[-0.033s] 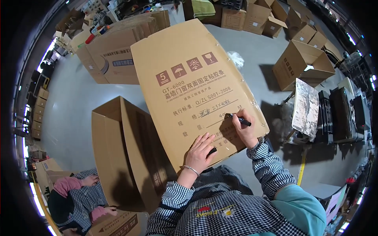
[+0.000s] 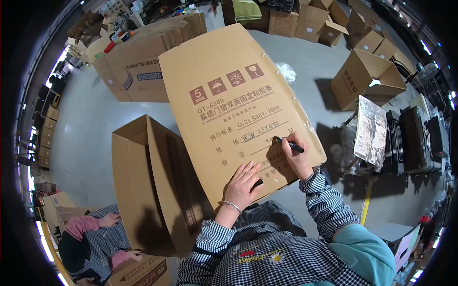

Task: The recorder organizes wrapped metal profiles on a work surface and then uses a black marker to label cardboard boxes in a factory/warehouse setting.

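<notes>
A large brown carton [image 2: 205,62] with printed symbols and lettering lies in front of me, its printed face up. My right hand [image 2: 296,155] grips a black marker pen [image 2: 296,148] whose tip is at a ruled line with handwriting. On the lower part of the same face, my left hand [image 2: 242,183] rests with its fingers stretched out. A small black marker cap [image 2: 257,183] sticks out between its thumb and palm. Left of this carton stands a tall open box [image 2: 131,176], its inside in shadow.
Flattened cartons [image 2: 138,62] are stacked at the far left. An open carton [image 2: 350,83] stands on the grey floor at right, near a board-topped stand [image 2: 369,133]. At lower left a co-worker in pink sleeves [image 2: 81,226] handles another box [image 2: 143,274]. Several boxes line the back.
The pen tip stays at nearly the same place on the line, with slight movement of the right hand. My left hand has not visibly moved.
</notes>
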The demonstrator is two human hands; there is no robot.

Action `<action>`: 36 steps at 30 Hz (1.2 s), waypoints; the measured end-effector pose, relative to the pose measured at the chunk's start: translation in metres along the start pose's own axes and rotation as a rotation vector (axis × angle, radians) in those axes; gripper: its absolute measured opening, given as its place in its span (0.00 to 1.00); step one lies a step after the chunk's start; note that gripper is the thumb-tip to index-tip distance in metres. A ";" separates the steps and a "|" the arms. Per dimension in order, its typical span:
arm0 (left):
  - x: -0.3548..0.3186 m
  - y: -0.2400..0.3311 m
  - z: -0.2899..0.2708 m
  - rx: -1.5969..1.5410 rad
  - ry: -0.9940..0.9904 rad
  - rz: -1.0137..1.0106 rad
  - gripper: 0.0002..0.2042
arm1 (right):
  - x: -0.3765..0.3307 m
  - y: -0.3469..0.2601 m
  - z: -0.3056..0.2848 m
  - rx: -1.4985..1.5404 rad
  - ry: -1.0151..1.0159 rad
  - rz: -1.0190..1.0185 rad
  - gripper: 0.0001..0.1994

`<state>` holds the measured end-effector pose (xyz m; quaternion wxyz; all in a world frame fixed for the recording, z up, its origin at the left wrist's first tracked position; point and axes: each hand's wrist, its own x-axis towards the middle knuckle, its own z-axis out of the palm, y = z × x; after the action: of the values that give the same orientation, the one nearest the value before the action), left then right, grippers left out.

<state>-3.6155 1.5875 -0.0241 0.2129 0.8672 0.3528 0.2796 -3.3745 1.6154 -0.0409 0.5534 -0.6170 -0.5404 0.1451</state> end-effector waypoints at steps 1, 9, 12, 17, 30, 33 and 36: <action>0.000 0.001 0.000 -0.007 0.001 -0.003 0.10 | 0.001 -0.001 -0.001 0.001 -0.030 -0.036 0.07; 0.031 -0.020 0.020 -0.036 -0.040 -0.004 0.10 | -0.029 -0.026 -0.028 0.500 0.251 0.063 0.07; 0.115 -0.027 0.031 0.008 0.014 0.002 0.13 | -0.032 -0.045 -0.040 0.299 0.244 -0.073 0.15; 0.251 0.006 0.031 -0.624 -0.183 -0.450 0.17 | -0.049 -0.043 -0.133 0.176 0.338 -0.124 0.28; 0.097 0.246 0.112 0.060 0.114 0.011 0.08 | -0.281 -0.044 -0.437 0.214 0.442 0.159 0.34; 0.037 0.377 0.202 -0.334 -0.167 -0.011 0.12 | -0.316 -0.064 -0.498 0.559 0.467 0.271 0.32; 0.011 0.471 0.276 -0.494 -0.286 0.122 0.12 | -0.348 -0.067 -0.578 0.424 0.529 0.285 0.16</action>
<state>-3.2014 1.2366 0.0385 0.4481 0.8392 0.1877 0.2444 -3.0891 1.0105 0.0690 0.7638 -0.5738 -0.2451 0.1652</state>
